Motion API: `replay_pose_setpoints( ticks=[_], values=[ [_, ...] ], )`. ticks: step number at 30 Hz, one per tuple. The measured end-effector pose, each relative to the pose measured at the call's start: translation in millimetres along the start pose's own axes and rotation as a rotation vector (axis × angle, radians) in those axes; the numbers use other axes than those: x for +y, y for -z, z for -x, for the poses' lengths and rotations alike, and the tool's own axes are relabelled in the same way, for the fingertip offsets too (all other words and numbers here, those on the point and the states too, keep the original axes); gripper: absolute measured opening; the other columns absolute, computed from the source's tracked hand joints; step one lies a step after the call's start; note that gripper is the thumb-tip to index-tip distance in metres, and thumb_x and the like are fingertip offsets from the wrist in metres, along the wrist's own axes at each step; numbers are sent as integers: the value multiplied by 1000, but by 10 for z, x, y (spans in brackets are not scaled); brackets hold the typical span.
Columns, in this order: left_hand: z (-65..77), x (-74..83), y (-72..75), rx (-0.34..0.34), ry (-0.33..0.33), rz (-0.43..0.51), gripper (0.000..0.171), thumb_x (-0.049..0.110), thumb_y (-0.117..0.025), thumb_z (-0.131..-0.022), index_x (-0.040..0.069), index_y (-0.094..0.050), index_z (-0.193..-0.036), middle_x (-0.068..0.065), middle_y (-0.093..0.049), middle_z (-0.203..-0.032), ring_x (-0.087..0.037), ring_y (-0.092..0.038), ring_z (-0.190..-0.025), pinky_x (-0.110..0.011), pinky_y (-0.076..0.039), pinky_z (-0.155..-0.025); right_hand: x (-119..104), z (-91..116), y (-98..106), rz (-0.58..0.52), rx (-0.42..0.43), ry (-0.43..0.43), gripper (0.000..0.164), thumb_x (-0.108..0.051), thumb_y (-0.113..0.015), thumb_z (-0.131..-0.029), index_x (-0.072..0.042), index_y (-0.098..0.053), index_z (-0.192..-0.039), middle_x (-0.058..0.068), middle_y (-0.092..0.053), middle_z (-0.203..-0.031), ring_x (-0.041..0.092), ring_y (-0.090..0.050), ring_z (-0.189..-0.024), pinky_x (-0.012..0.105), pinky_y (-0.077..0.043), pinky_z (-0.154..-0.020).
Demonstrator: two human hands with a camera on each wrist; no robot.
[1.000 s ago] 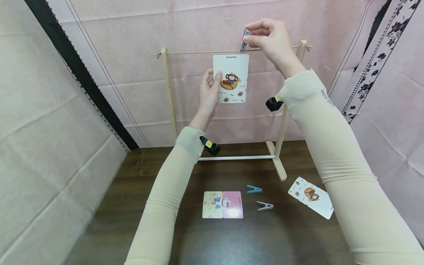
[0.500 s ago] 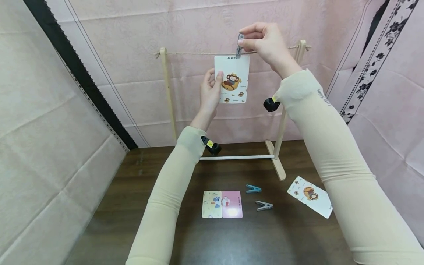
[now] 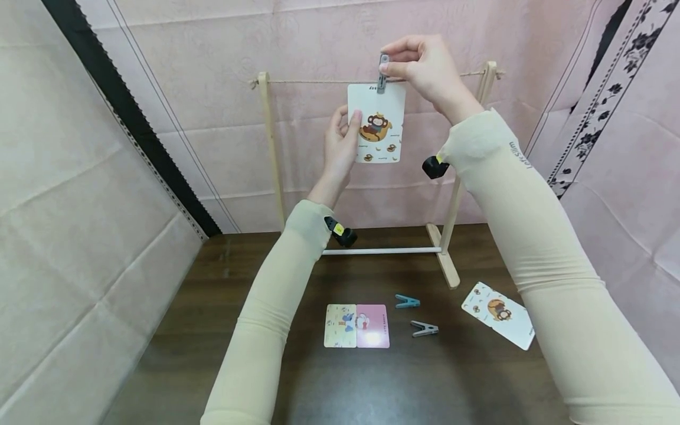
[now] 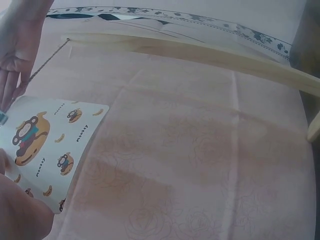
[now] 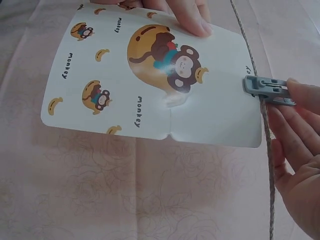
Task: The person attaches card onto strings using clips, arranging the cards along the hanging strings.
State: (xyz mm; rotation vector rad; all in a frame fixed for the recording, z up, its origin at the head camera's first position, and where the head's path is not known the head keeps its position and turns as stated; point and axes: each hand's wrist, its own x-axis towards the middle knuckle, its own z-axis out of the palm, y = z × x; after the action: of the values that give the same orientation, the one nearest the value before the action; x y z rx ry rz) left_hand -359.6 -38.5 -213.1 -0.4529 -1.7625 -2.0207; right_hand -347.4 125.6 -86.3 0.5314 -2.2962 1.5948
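Note:
A white card (image 3: 376, 136) with a monkey-and-banana print hangs upright at the rope (image 3: 313, 81) of a wooden stand. My left hand (image 3: 340, 141) pinches the card's left edge, thumb in front. Over the card's top edge and the rope sits a grey clothespin (image 5: 269, 90), its handle end pinched between the thumb and fingers of my right hand (image 3: 427, 71). In the right wrist view the clothespin's jaws lie across the card's edge beside the rope. The left wrist view shows the card's printed face (image 4: 55, 145) and only part of each hand.
On the dark table (image 3: 239, 354) lie a blue clothespin (image 3: 407, 301), a grey clothespin (image 3: 424, 329) and a yellow-and-pink card (image 3: 357, 326). Another monkey card (image 3: 499, 316) lies beside my right sleeve. The stand's right post (image 3: 453, 206) rises behind my right wrist.
The right hand has come down and slightly left, bringing the clothespin from above the card onto its top edge and the rope. The left hand and card have shifted slightly right.

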Motion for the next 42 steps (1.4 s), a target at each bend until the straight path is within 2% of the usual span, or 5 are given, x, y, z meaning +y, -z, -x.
replay_pose_setpoints(
  ticks=[7, 15, 29, 35, 42],
  values=[
    [32, -5, -3, 4, 33, -9, 27, 31, -55, -104, 16, -59, -127, -9, -74, -102, -21, -71, -89, -33, -57, -74, 40, 32, -35, -5, -12, -23, 37, -13, -78, -90, -8, -70, -125, 2, -73, -117, 13, -67, -100, 25, -52, -92],
    [8, 55, -34, -15, -6, -13, 28, 32, -55, -105, 16, -58, -128, -8, -74, -105, -20, -70, -92, -33, -56, -77, -1, 20, -19, 6, -9, 8, 40, -17, -77, -90, -8, -68, -128, 1, -73, -114, 13, -66, -99, 25, -51, -89],
    [35, 5, -66, -9, 12, 2, 29, 32, -55, -105, 15, -58, -128, -11, -74, -103, -21, -71, -89, -33, -57, -74, 7, 87, -13, 79, -40, -5, 46, -24, -71, -95, -8, -62, -136, 5, -69, -124, 13, -64, -105, 25, -49, -93],
    [25, -9, -69, -18, 19, 4, 28, 29, -54, -105, 11, -59, -126, -11, -74, -104, -20, -71, -90, -33, -58, -76, 21, 101, -3, 104, -44, 10, 47, -26, -71, -95, -8, -61, -138, 5, -68, -128, 13, -63, -107, 25, -49, -91],
    [37, -18, -23, -48, 4, 18, 27, 24, -57, -104, 5, -59, -125, -12, -73, -106, -21, -70, -91, -32, -58, -79, 20, 105, -24, 141, -49, 24, 49, -27, -69, -96, -10, -59, -141, 5, -63, -136, 14, -59, -117, 25, -47, -95]
  ],
)
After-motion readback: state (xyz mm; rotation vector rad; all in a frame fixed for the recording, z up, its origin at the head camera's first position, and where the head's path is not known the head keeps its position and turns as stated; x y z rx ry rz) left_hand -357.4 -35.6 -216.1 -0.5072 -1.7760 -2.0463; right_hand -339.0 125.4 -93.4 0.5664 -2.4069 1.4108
